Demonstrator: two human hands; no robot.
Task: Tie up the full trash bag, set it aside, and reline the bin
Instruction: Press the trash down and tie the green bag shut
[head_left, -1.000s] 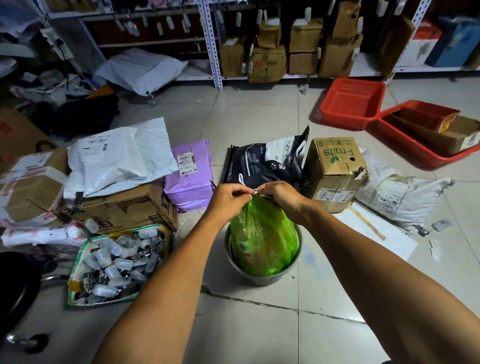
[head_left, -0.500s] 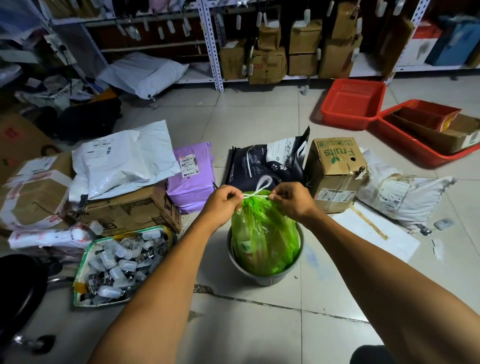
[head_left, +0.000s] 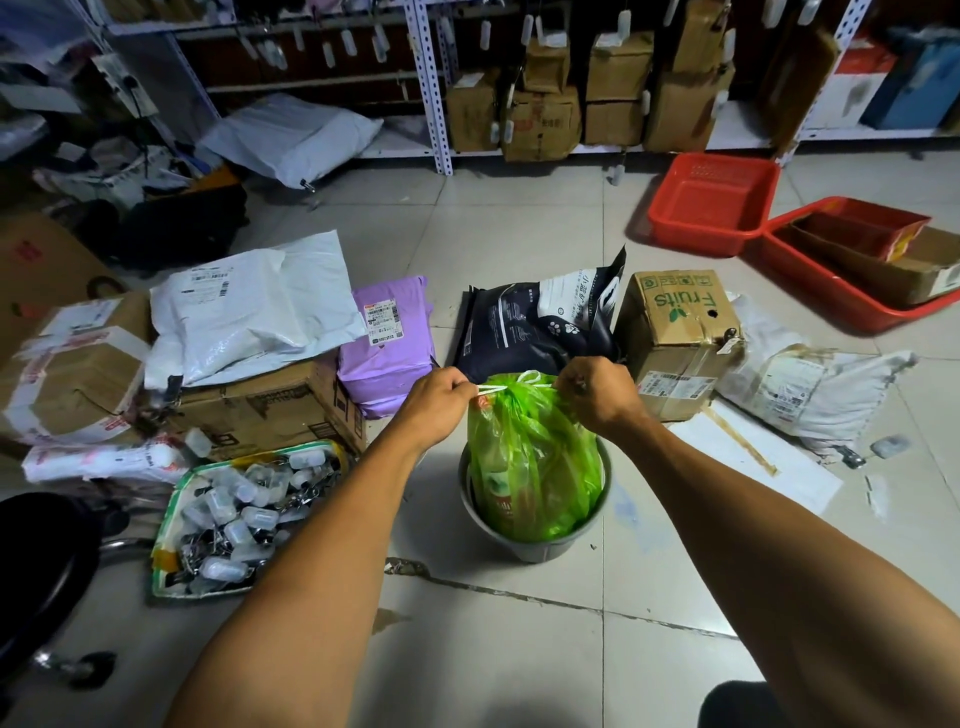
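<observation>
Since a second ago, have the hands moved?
Yes. The left hand and right hand have drawn apart, pulling the white drawstring taut above the green bag in the bin.

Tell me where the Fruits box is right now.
In the head view, the Fruits box sits on the floor right of centre, behind the right hand, between the dark pouch and a white parcel.
</observation>
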